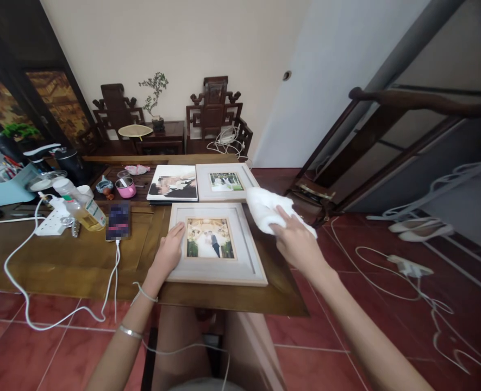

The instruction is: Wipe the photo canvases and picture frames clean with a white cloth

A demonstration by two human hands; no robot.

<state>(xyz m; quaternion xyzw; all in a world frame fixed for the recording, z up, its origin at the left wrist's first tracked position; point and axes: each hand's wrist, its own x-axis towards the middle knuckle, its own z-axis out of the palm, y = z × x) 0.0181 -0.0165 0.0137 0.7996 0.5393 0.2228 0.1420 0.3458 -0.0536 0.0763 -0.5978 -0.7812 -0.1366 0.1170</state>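
A picture frame (pixel 219 271) with a pale wooden border and a small wedding photo lies flat on the wooden table near its front edge. My left hand (pixel 170 248) grips the frame's left side, fingers resting over the border. Bunched in my right hand (pixel 299 239) is a white cloth (pixel 267 209), held just beyond the frame's upper right corner. Behind it lie a second framed photo (pixel 226 181) and a photo panel (pixel 173 183) showing people in black and white clothes. Whether the cloth touches the second frame's corner, I cannot tell.
Left on the table (pixel 142 271) are a phone (pixel 118 221) on a white cable, a power strip (pixel 52 221), a bottle of yellow liquid (pixel 89 213), a pink cup (pixel 125 187) and a blue bin (pixel 12 184). A dark wooden chair (pixel 322 184) stands right; cables (pixel 411 269) trail across the floor.
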